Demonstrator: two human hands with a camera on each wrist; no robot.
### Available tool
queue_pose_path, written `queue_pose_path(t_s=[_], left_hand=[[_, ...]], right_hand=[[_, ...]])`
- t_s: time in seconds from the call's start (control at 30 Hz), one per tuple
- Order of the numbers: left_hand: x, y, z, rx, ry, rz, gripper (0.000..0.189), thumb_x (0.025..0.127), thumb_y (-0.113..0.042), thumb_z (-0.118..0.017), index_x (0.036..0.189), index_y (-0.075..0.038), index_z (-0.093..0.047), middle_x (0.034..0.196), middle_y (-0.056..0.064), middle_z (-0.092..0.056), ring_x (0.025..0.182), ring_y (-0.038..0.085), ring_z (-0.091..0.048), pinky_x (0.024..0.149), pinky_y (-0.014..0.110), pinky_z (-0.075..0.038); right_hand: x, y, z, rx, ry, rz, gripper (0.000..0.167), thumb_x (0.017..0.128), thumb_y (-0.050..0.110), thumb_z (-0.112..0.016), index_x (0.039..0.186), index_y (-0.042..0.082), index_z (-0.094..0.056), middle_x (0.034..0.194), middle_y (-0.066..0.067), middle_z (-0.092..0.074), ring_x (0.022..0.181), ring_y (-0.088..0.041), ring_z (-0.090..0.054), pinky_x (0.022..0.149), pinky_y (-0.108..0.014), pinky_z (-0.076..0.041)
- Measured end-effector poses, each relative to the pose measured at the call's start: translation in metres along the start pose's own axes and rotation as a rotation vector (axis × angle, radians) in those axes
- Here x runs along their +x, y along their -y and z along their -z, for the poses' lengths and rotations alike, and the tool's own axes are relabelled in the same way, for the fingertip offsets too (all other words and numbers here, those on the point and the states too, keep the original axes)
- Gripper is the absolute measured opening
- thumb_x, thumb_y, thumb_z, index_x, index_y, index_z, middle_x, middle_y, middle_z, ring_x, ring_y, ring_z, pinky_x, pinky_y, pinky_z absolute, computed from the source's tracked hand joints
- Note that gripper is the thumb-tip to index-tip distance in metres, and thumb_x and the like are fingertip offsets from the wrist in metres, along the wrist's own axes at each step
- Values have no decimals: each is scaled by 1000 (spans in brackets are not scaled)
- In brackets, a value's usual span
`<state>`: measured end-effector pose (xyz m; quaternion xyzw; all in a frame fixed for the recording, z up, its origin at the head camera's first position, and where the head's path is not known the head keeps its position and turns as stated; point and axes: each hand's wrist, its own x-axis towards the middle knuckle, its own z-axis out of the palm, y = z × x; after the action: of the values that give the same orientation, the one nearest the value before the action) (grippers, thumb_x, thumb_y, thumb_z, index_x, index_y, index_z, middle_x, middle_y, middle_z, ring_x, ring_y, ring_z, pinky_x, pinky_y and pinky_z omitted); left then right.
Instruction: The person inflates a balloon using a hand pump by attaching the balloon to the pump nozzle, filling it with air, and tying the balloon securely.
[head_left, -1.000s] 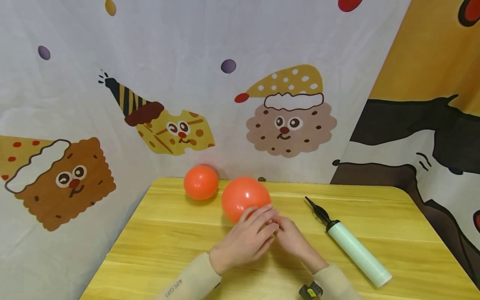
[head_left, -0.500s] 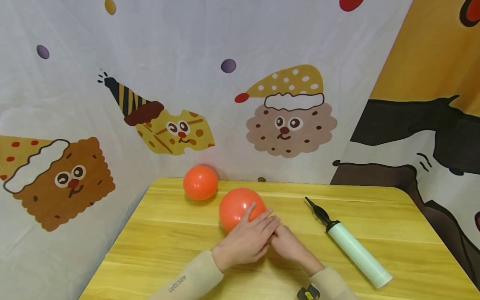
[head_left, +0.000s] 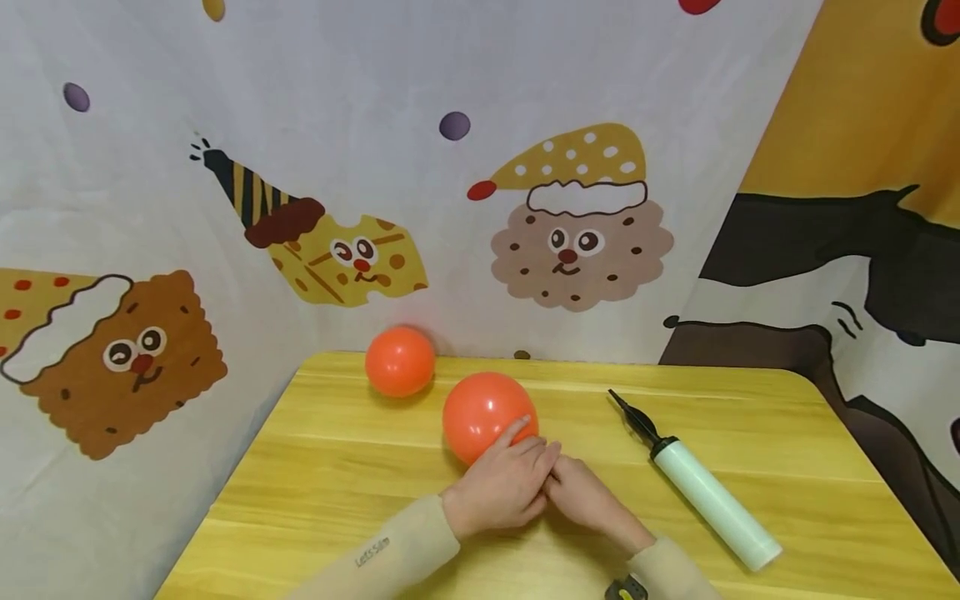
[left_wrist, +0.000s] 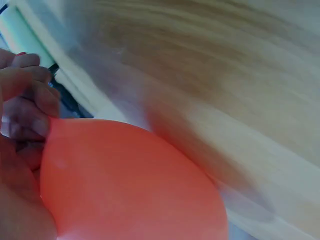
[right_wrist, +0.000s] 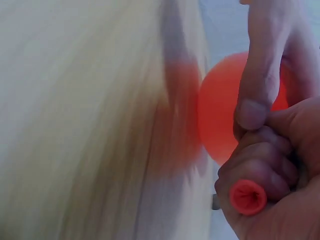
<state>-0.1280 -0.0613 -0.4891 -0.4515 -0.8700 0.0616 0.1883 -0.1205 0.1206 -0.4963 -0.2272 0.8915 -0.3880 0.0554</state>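
Observation:
An inflated orange-red balloon (head_left: 480,417) is just above or on the table in the head view, its neck toward the person. My left hand (head_left: 498,487) lies along its near right side and pinches at the base of the neck, one finger stretched over the balloon. Beside it my right hand (head_left: 588,497) curls its fingers round the neck. In the right wrist view the rolled mouth of the balloon (right_wrist: 247,197) pokes out of the right fist. The neck between the hands is mostly hidden by fingers.
A second, smaller orange-red balloon (head_left: 400,361) rests at the table's back left. A pale green hand pump (head_left: 716,504) with a black nozzle lies on the right. The wooden table (head_left: 322,492) backs onto a cartoon-printed cloth (head_left: 375,100).
The held balloon has come slightly lower and nearer the person. Both hands have drawn close together at its neck, and the left fingers have shifted over it. The other balloon and pump stay put.

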Motion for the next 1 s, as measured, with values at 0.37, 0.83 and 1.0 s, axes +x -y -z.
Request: queue_pose_path(t_s=[0.37,0.83,1.0], left_hand=[[-3,-3,-3,-271,106,-37,51,105,-57,-51,138,-19,-58,130,-10,-67,128,7,-57,128,40,-4],[-1,-9,1,-338,124,-18,26,110,-36,-48,117,-27,-72,112,-16,-71,121,5,-59,127,44,-11],[-3,-6,-2,-284,87,-17,20,109,-35,-54,109,-29,-73,106,-18,-72,115,5,-61,127,43,-13]], right_hand=[[-23,-5,13,-82,133,72,17,109,20,-54,106,15,-70,72,16,-55,61,2,-46,58,-24,-43],[-45,2,28,-273,38,156,22,101,14,-66,80,18,-61,64,18,-45,56,2,-39,50,-21,-37],[-50,7,34,-323,-49,186,20,97,15,-71,79,19,-65,63,20,-47,55,4,-38,49,-19,-37]])
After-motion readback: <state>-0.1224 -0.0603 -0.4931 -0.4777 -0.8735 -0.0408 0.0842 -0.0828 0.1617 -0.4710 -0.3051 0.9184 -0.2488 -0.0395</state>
